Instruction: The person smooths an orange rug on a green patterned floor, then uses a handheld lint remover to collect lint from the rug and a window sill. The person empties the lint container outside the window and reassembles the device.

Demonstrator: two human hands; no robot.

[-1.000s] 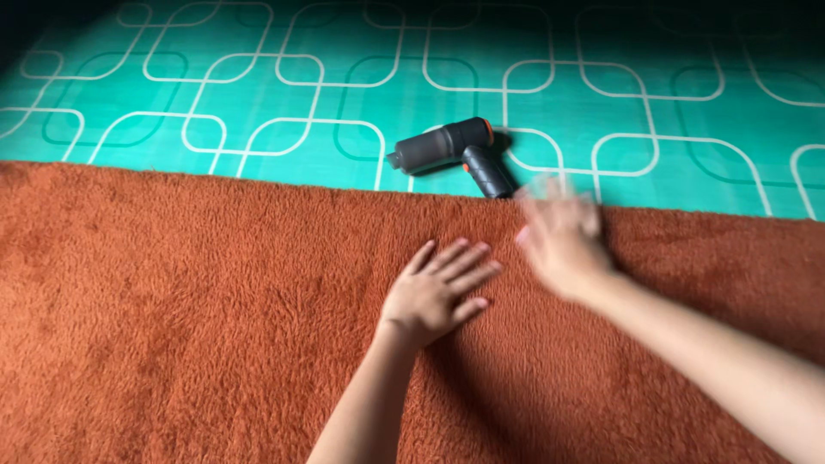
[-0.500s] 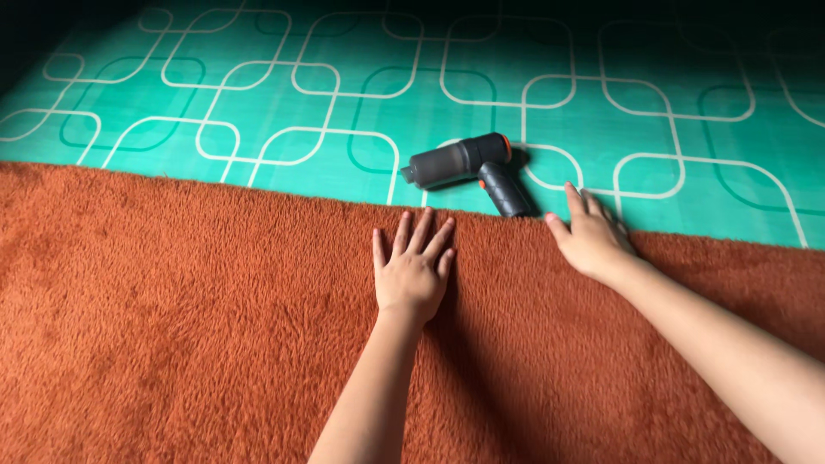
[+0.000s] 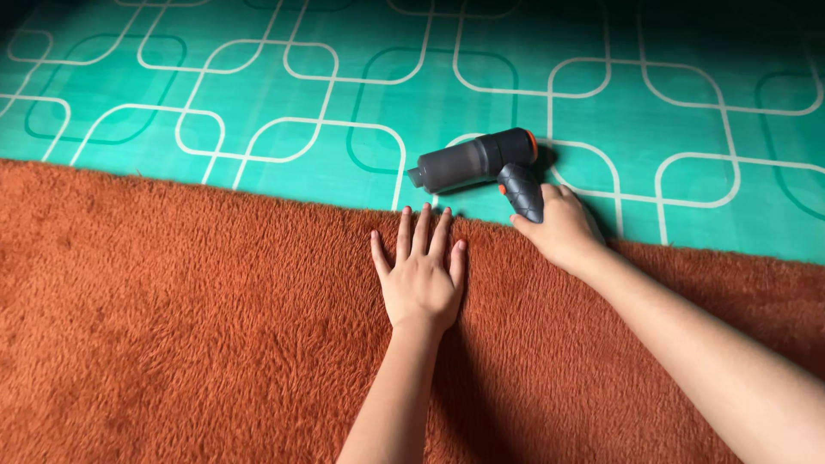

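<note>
My right hand (image 3: 560, 230) has closed in on the handheld vacuum (image 3: 485, 165) since half a second ago: then it lay open on the carpet edge just to the right of the grip, and now its fingers curl around the lower end of the dark grey handle (image 3: 522, 192). The hold looks partial, with thumb and fingers on the grip and the tool resting on the floor. My left hand (image 3: 421, 275) has hardly shifted; it lies flat and released, palm down, fingers spread and pointing away from me.

The vacuum lies on its side just beyond my right fingertips, its barrel running leftward so that the nozzle end sits ahead of my left hand's fingertips, a little apart from them. An orange ring shows at the rear of the barrel, above my right hand, and a small orange spot shows on the handle beside my thumb.

Under both hands is the rust-orange shaggy carpet (image 3: 172, 301), which spreads to my left, to my right and back toward me beneath both forearms. Its far edge runs just ahead of my left fingertips and under my right hand. Beyond that edge lies the teal floor mat (image 3: 258, 86) with white rounded-square outlines, carrying the vacuum and darkening toward the far side.
</note>
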